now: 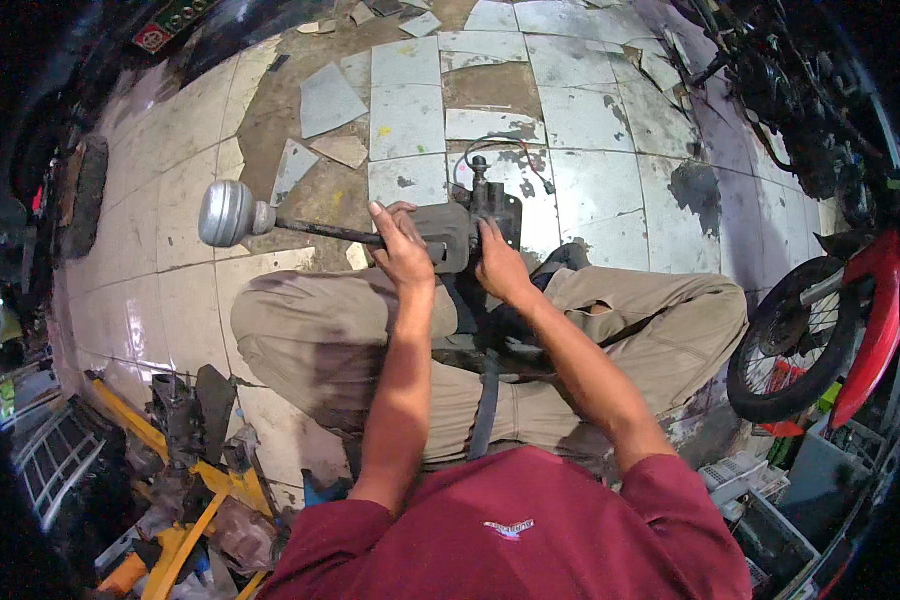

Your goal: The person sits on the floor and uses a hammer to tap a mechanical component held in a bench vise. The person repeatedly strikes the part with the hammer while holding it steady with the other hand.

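Observation:
Between my bent legs is what looks like a gear shift lever (330,231) with its base. A silver, rounded knob (227,213) tops the dark shaft and points left. On the right the shaft runs to a grey, plate-like housing (452,225), joined to a black mechanism (498,205) with a thin cable looping off its far side. My left hand (406,250) is closed on the lever where the shaft meets the housing, thumb and fingers raised along it. My right hand (500,264) grips the near edge of the black mechanism; its fingertips are partly hidden.
Broken tile pieces (331,100) lie on the cracked floor ahead. A motorcycle wheel (792,340) with a red fender (872,320) stands at right, above grey crates (770,520). Yellow metal parts (185,530) and scrap crowd the lower left. Dark machinery (800,90) fills the far right.

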### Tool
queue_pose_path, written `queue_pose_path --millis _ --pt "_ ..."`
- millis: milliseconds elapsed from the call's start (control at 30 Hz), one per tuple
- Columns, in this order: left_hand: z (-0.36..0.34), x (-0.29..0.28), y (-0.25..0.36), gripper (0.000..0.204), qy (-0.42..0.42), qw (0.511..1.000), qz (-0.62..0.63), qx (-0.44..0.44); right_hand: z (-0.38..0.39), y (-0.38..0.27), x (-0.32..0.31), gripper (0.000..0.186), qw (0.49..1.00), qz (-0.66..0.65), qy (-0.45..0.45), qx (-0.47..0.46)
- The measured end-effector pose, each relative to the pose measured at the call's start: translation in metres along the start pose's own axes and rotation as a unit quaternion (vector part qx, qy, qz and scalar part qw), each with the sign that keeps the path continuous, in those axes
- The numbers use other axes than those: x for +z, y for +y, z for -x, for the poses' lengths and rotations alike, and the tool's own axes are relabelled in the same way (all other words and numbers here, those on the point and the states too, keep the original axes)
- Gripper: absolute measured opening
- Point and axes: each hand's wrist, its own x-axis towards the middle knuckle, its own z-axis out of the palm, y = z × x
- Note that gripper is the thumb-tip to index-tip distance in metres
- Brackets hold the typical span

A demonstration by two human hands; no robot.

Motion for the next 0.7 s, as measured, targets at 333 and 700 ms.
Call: queue_pose_path --millis 333,700 --pt "-0.009 -0.012 -0.011 0.054 0.031 0.999 -0.017 -0.006 -0.008 0.010 -0.002 0.076 0.994 0.078 -0.062 -0.051" --pt "-0.006 -0.010 -0.005 0.056 0.033 0.999 -0.032 -0.012 0.011 0.013 -0.010 0.069 0.993 0.080 -0.056 -0.064"
